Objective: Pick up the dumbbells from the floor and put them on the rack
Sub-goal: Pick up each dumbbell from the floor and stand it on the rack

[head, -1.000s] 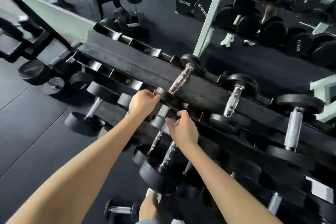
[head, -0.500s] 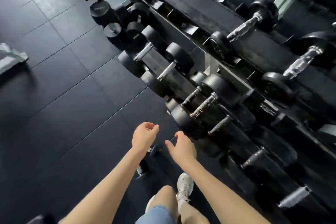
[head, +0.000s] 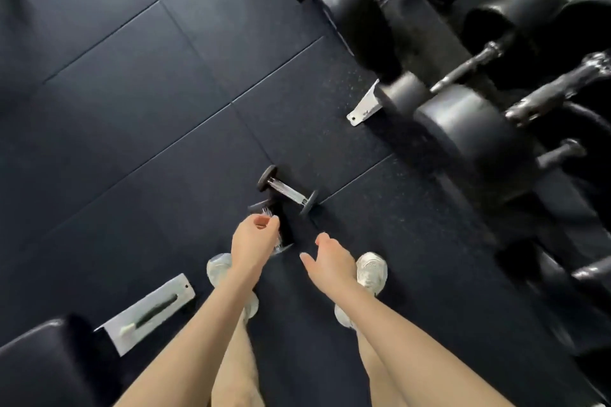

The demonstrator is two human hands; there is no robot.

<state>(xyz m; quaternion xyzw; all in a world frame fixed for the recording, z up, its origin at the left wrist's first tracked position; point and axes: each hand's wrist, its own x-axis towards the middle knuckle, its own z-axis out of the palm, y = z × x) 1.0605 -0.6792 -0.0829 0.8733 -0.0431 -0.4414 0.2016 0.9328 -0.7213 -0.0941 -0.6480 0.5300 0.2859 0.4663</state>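
Two small dumbbells lie on the dark rubber floor just beyond the person's feet. The farther dumbbell shows whole: a bright metal handle between two small black heads, lying at a slant from far left to near right. The nearer dumbbell is hard to make out; one black head and a bit of shiny handle show at its far end, a pale end glints at its near end, and the left hand covers much of the rest.

The left hand hovers over the nearer dumbbell, its grip half curled, fingers bent toward the thumb but closed on nothing; whether the fingertips touch the metal cannot be told. The right hand hangs a little to the right of that dumbbell, its grip released, fingers spread and pointing left, clear of both weights.

Below the hands two pale sneakers stand on the floor, partly hidden by the forearms.

Far right, the rack holds rows of larger black dumbbells, blurred and cut off by the frame's edge; its pale metal foot rests on the floor. At near left a dark padded bench, cut off by the frame, stands beside another pale base plate.
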